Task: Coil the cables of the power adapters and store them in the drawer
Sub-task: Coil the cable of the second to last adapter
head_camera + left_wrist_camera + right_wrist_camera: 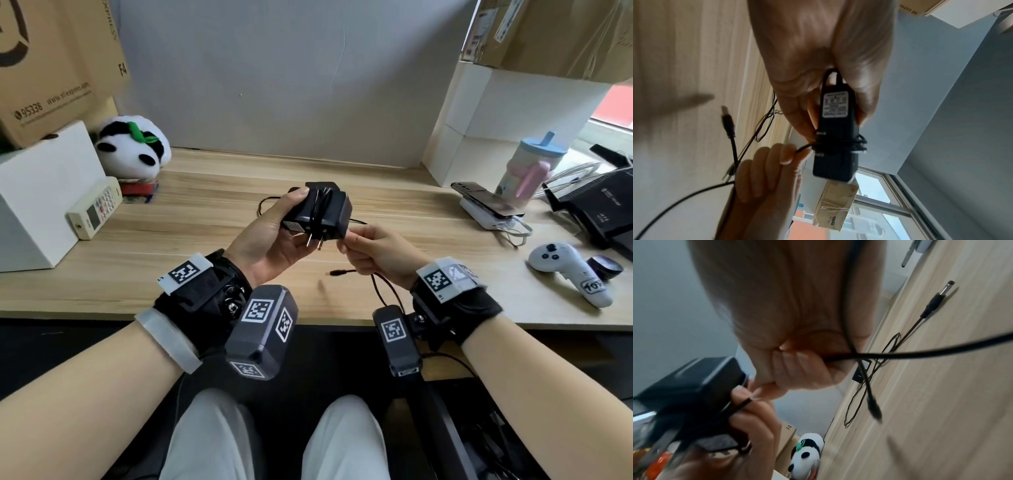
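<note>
Head view: your left hand (270, 240) grips the black power adapter (320, 212) above the middle of the table (205, 219), fingers curled round its body, plug prongs pointing down toward you. Several turns of cable (383, 291) already wrap the adapter. Your right hand (373, 253) pinches the cable just beside the adapter's right lower corner; the slack loops down past your right wrist, and the barrel plug (339, 272) hangs over the table near the front edge. Open table runs left and behind your hands. To the left, along the back, sit a remote (94, 212), a white box (44, 195) and a panda toy (133, 147). On the right, well apart, lie a phone on a white pack (486, 205), a cup (527, 168), a black device (596, 212) and a white controller (568, 274).

Left wrist view: your fingers clamp the adapter (835, 129), label facing the camera, cable wound across its middle. The right hand (766, 175) pinches the strand leading off the wraps.

Right wrist view: your fingers are curled shut on the cable (900, 353). A second adapter (861, 369) lies on the table with its cable loose beside it.
</note>
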